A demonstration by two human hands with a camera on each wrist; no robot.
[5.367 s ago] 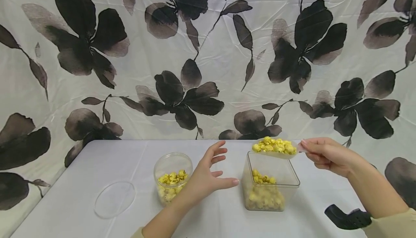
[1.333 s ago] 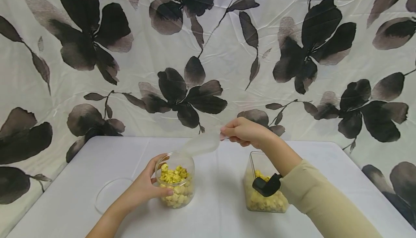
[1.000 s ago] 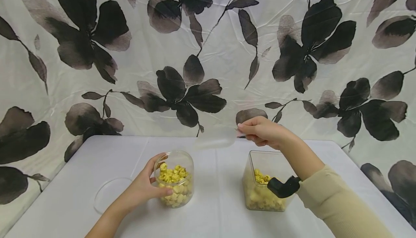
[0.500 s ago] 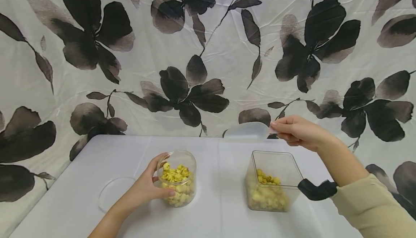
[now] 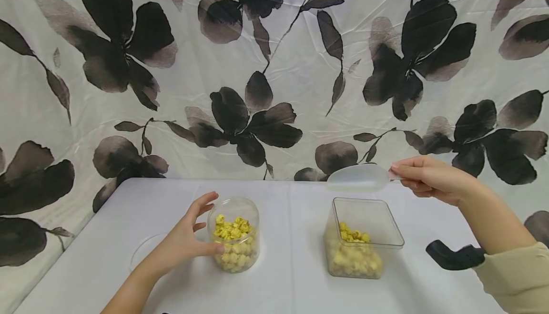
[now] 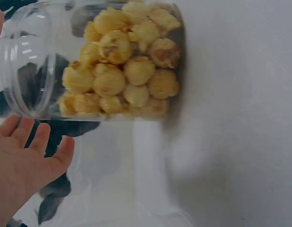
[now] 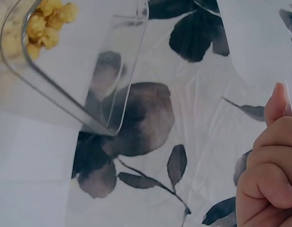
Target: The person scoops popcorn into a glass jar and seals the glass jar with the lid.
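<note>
Your right hand [image 5: 431,179] pinches the handle of an empty clear scoop [image 5: 358,177], held level above the square tub [image 5: 364,238] of popcorn. Your left hand [image 5: 188,240], fingers spread, touches the round jar [image 5: 233,233] of popcorn standing on the white surface [image 5: 291,276].

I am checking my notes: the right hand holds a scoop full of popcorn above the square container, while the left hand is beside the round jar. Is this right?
Not quite. The scoop is empty, as the head view shows. The rest stands: the right hand holds it above the square container, and the left hand is beside the round jar.
</note>
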